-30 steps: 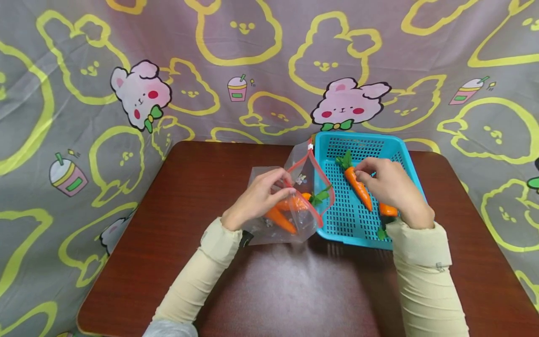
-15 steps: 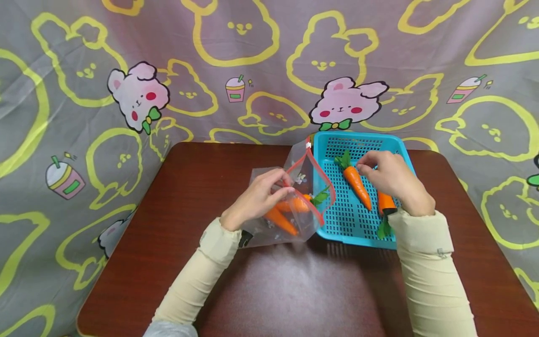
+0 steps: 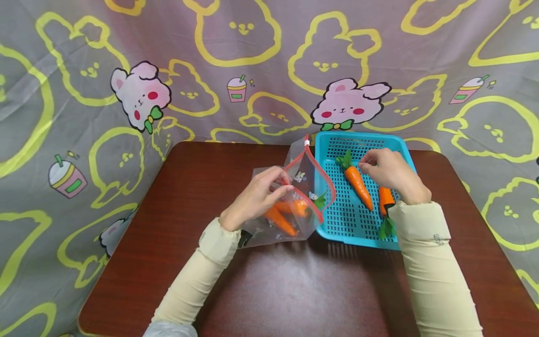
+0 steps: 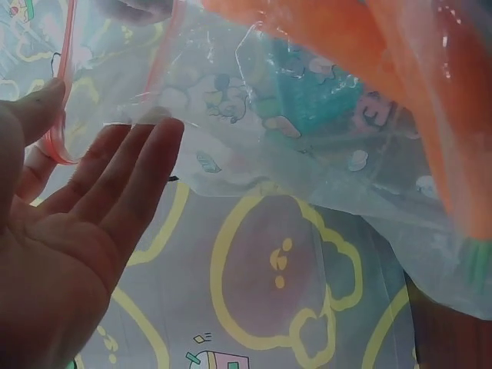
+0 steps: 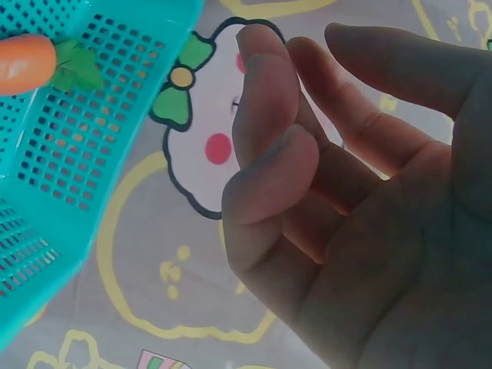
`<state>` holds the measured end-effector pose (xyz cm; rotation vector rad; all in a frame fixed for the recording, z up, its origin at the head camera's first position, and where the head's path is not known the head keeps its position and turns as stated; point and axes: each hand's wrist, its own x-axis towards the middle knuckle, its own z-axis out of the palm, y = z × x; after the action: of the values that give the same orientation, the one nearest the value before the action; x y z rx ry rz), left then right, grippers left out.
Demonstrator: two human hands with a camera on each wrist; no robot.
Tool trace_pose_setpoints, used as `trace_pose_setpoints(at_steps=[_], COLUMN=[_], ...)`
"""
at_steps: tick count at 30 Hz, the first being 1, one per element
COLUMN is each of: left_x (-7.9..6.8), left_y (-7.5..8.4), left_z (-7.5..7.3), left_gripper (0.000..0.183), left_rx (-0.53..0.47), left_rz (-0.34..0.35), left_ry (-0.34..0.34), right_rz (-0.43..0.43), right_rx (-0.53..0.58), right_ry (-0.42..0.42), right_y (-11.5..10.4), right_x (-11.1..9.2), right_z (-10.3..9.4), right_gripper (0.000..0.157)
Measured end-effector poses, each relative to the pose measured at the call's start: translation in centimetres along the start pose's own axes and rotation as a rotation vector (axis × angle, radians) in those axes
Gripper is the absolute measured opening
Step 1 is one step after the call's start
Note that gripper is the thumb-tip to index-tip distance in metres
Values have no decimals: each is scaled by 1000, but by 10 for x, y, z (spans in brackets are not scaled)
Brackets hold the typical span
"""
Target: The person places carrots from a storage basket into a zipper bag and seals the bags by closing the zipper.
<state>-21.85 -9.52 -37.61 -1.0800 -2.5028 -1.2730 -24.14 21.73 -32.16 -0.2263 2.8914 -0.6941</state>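
nearest, two cream sleeves (image 3: 189, 281) above the brown table (image 3: 139, 262). a little farther, pinching the red edge (image 3: 334, 189) of a clear bag (image 3: 305, 227) between thumb and finger of the left hand (image 3: 258, 199), with the other fingers loosely extended. inside the gaping bag, at least two orange carrots (image 3: 281, 221), close together. beside it, in the blue basket (image 3: 358, 242), one carrot (image 3: 385, 199) partly hidden by the right arm (image 3: 435, 276), and a leafy carrot (image 3: 359, 185) in full view. hovering near this leafy carrot with the right hand (image 3: 391, 174), gripping nothing, fingers loosely bent, thumb slightly apart. behind all, grey cloth (image 3: 269, 75) with rabbit print.
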Motion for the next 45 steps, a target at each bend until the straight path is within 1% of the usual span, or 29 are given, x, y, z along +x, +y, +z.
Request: trace_pose_setpoints(at_steps=[6, 9, 11, 14, 18, 25, 29, 31, 36, 45], left_x=[-1, -2, -2, -1, 0, -1, -1, -1, -2, -2], left_y=[2, 1, 1, -1, -1, 2, 4, 4, 3, 3], left_z=[-1, -1, -1, 0, 2, 2, 2, 2, 3, 5], left_gripper=[16, 22, 24, 22, 16, 13, 12, 12, 13, 9], left_rx=[-12, -18, -16, -23, -29, -49, -55, -54, -39, 5], left_rz=[-27, -24, -10, 13, 30, 5, -14, -17, -14, -7], left_ry=[-17, -37, -53, -67, -68, -79, -85, -87, -84, -84], right_rz=[30, 44, 46, 46, 49, 71, 101, 124, 172, 199], right_rx=[-14, -20, -25, -30, -21, -3, 8, 16, 27, 44], right_ry=[-28, -31, -31, -30, -32, -8, -18, -35, -61, -78], right_y=[5, 7, 8, 9, 12, 19, 22, 24, 29, 33], right_x=[10, 13, 16, 19, 24, 32, 37, 39, 45, 57], right_z=[-1, 0, 0, 1, 3, 10, 14, 15, 23, 46], right_gripper=[30, 31, 32, 34, 35, 36, 39, 43, 51, 56])
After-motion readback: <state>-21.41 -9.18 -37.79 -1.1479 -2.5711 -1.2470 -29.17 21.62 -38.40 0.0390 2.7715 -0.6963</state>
